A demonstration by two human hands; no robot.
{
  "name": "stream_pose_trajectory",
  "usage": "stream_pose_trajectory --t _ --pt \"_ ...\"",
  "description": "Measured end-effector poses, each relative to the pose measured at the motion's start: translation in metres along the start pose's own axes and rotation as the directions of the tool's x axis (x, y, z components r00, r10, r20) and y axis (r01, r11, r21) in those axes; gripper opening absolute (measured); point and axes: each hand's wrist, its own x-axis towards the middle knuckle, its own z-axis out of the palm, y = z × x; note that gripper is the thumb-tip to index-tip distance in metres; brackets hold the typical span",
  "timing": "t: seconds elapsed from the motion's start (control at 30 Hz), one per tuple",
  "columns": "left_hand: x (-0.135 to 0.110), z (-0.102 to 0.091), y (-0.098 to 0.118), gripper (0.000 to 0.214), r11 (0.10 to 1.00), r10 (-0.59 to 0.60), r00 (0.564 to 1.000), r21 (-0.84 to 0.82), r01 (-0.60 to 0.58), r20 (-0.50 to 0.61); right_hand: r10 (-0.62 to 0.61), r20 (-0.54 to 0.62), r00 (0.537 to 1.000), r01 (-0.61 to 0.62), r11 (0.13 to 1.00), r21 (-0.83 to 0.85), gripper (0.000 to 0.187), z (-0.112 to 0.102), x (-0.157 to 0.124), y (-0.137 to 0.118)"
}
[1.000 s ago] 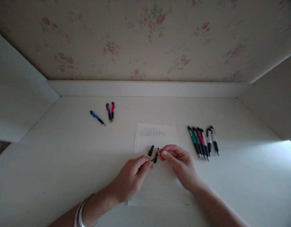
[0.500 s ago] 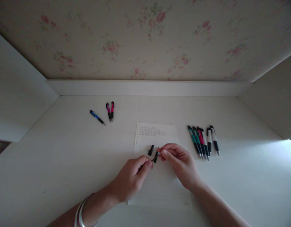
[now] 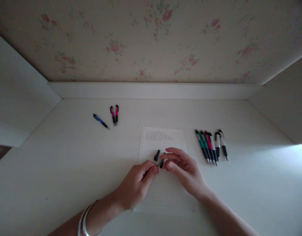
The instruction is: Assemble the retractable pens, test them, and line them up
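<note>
My left hand (image 3: 142, 180) is closed, thumb against fingers, around a thin dark pen refill (image 3: 160, 163) that sticks out toward the right. At its far end is my right hand (image 3: 181, 167), fingers parted and curved; whether a fingertip still touches the refill I cannot make out. Two short black pen parts lie just beyond the hands: one black piece (image 3: 157, 155) stands out fully, and a second black piece (image 3: 161, 165) is partly hidden by the right fingers. Beneath everything is a lined sheet of paper (image 3: 165, 193) with handwriting at its top.
To the right, several pens (image 3: 208, 147) in green, red and white with black grips lie side by side. A blue pen (image 3: 101, 121) and two pink and purple pens (image 3: 114, 115) rest at the back left. White panels and a floral wall (image 3: 151, 49) enclose the desk (image 3: 67, 157).
My right fingers have loosened from a pinch at the refill's end and spread apart. The left hand keeps its grip in nearly the same place.
</note>
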Motion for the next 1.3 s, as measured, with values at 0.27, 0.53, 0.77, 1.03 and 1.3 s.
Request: stream_pose_trajectory --t 0.27,0.53,0.77,1.03,1.3 --pt "0.001 0.0003 -0.0036 0.039 0.985 -0.076 0.996 -0.16 0.066 -0.056 -0.221 0.174 0.959 0.264 0.488 -0.832 0.039 -0.0061 0.003 -0.0001" --pt "0.0011 0.0006 -0.0049 0.039 0.986 -0.075 0.996 -0.151 0.067 -0.052 -0.222 0.225 0.949 0.3 0.406 -0.863 0.013 -0.0066 0.0023 0.0033" --pt "0.0007 0.0008 -0.004 0.039 0.988 -0.075 0.996 -0.137 0.068 -0.044 -0.238 0.15 0.96 0.25 0.475 -0.844 0.025 -0.0079 0.0042 0.002" --pt "0.0002 0.0007 -0.0025 0.037 0.995 -0.046 0.998 -0.095 0.042 -0.047 -0.22 0.204 0.954 0.266 0.309 -0.913 0.026 -0.0068 0.0021 0.0036" --pt "0.0003 0.0 -0.0005 0.038 0.999 -0.029 0.999 -0.022 0.029 -0.029 -0.193 -0.082 0.978 0.092 0.747 -0.658 0.024 -0.0101 0.0045 0.0064"
